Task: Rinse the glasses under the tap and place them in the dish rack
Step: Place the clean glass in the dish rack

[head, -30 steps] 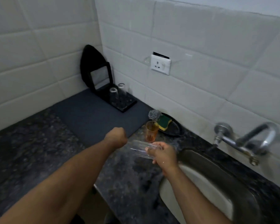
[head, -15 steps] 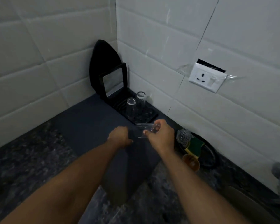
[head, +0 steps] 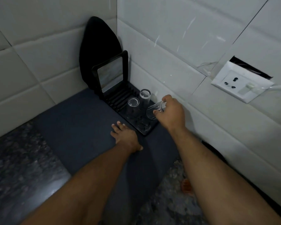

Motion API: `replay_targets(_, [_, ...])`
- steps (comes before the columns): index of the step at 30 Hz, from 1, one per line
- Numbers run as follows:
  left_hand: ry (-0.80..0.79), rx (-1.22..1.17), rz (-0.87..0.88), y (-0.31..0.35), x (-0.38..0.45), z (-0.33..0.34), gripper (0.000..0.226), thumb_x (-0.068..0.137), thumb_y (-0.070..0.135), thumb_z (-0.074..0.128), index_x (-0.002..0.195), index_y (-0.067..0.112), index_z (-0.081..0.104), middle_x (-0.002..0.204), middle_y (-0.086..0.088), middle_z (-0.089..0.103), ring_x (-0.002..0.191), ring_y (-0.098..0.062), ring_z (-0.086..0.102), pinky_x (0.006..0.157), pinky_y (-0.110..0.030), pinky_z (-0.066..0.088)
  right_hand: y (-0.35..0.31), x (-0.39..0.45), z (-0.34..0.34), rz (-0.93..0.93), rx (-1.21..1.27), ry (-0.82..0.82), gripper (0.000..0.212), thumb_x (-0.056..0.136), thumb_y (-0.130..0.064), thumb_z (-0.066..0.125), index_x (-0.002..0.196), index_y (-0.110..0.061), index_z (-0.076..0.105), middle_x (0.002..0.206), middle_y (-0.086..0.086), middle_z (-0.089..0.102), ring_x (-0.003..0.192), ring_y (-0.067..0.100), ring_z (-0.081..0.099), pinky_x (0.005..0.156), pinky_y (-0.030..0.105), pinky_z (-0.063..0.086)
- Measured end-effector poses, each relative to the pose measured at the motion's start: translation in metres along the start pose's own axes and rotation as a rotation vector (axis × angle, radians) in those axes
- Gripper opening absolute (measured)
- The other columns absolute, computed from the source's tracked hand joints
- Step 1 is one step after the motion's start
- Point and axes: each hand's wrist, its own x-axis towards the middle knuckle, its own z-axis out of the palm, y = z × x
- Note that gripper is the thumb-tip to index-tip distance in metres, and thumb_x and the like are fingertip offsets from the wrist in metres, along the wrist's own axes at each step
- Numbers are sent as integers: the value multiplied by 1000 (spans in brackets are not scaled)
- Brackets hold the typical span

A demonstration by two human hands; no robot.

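A black dish rack (head: 145,129) stands in the corner against the tiled wall. Two clear glasses stand upside down in it, one nearer (head: 133,105) and one behind it (head: 145,96). My right hand (head: 170,112) grips a third clear glass (head: 153,111), tilted with its mouth toward the rack, just above the rack's near right part. My left hand (head: 124,137) lies flat, fingers spread, on the dark grey mat (head: 75,130) just left of the rack's near corner.
A black upright frame with a shiny panel (head: 110,75) rises at the rack's far end, a black oval board (head: 99,51) behind it. A white wall socket (head: 240,82) sits on the right wall. An orange cup (head: 186,186) peeks out beside my right forearm on the speckled counter (head: 19,168).
My right hand has carried the clear glass from the sink side leftward to above the rack. My left hand has opened from a fist and come down flat on the mat.
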Motion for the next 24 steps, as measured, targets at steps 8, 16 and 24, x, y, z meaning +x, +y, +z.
replay_targets(8, [-53,73,-9,7,15,-1,139,69,68,85,163,-4,11,165,-38,-12,149,-66,-6,119,-73,18,-5,35,12,-47,-130,-118,51,78,-27,82,122,-13,59,111,13,64,102,35,62,78,35,47])
replay_targets(16, [-47,99,-21,9,17,0,144,69,70,84,162,-7,4,165,-40,-12,149,-66,-5,119,-73,19,-7,49,18,-83,-174,-161,60,82,-36,84,131,-16,57,120,12,62,110,34,61,85,35,48])
replay_targets(24, [-31,80,-22,7,15,2,143,70,69,84,162,-6,4,165,-39,-14,150,-65,-7,120,-72,17,0,38,20,-72,-156,-195,84,82,-36,87,152,-19,43,135,15,57,123,37,56,98,39,47])
